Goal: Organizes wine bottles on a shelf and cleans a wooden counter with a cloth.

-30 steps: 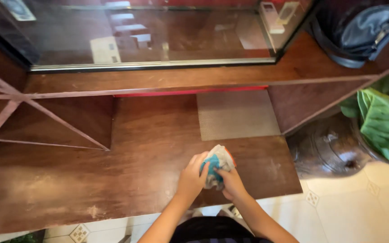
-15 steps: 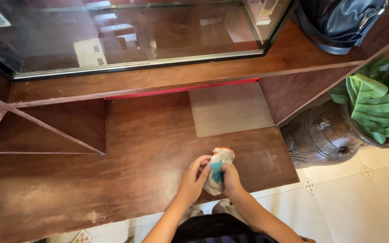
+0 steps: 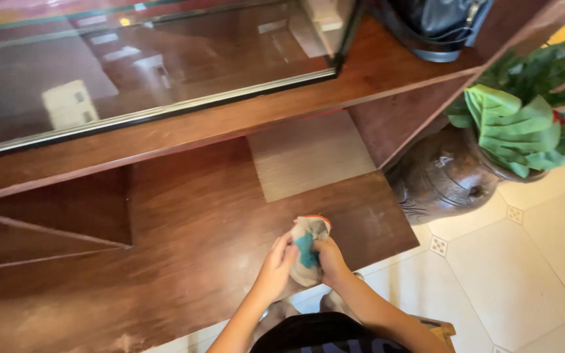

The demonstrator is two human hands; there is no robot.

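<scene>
Both of my hands grip a bunched grey cloth (image 3: pixel 308 230) with a teal patch and an orange edge. My left hand (image 3: pixel 274 269) closes on its left side and my right hand (image 3: pixel 330 260) on its right side. The cloth is held just above the front part of a low brown wooden shelf (image 3: pixel 191 229), near that shelf's right end.
A glass-topped wooden counter (image 3: pixel 165 72) runs above the shelf, with a dark bag (image 3: pixel 436 23) on its right end. A pale mat (image 3: pixel 308 153) lies at the back of the shelf. A dark round pot (image 3: pixel 439 176) with green leaves (image 3: pixel 514 124) stands on the tiled floor (image 3: pixel 524 261) at right.
The view has shifted right, bringing more of the pot and floor into sight. My hands keep hold of the cloth and have reworked it slightly between them.
</scene>
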